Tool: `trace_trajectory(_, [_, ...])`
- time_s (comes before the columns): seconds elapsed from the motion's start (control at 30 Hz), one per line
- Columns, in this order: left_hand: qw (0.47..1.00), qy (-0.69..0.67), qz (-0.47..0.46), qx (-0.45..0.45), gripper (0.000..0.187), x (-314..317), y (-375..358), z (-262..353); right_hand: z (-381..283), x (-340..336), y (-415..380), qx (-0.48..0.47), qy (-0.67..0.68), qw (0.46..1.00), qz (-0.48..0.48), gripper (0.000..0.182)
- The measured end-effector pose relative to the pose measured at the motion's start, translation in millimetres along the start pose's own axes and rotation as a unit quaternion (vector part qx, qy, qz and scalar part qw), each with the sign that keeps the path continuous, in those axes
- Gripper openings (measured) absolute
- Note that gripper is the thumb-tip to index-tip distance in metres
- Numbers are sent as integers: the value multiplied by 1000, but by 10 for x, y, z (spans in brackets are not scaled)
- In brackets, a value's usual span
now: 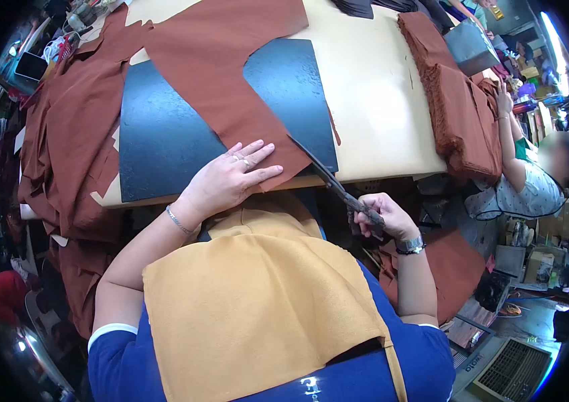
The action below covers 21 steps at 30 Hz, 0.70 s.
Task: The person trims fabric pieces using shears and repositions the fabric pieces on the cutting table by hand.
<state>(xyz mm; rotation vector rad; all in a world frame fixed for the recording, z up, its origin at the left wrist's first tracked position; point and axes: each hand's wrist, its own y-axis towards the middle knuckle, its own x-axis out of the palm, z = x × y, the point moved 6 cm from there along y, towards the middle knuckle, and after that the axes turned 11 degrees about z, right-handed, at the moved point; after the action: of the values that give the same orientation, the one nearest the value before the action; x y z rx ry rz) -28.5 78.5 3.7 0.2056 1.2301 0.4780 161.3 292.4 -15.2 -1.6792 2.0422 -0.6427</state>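
A reddish-brown cloth piece [231, 74] lies across a dark board [164, 134] on the pale table [378, 87]. My left hand [234, 175] rests on the cloth's near end, palm down and fingers spread, with a ring on one finger. Large dark scissors [331, 179] are held in my right hand [382, 216], its fingers wrapped round the handles just off the table's near edge. The blades point up and left, and their tip meets the right edge of the cloth.
Brown cloth [73, 134] hangs over the table's left side. A thick stack of brown fabric [455, 100] stands at the right. Beyond it is another person [522, 177]. More brown cloth [455, 268] lies low at the right, near a boxy machine [512, 368].
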Motion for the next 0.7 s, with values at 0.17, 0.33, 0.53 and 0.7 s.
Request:
trace_trajectory(0.17, [1000, 6, 0, 18, 44, -8, 11, 17, 38, 2, -2, -11, 53, 998, -32, 37])
trace_trajectory(0.33, [1000, 4, -11, 14, 45, -4, 9, 18, 27, 74, 56, -14, 97, 994, -40, 48])
trace_trajectory(0.53, [1000, 0, -15, 12, 46, -10, 15, 14, -8, 82, 68, -14, 77, 997, -27, 46])
trace_trajectory(0.7, [1000, -17, -11, -1, 52, 1, 5, 6, 60, 35, 67, -11, 56, 998, -17, 37])
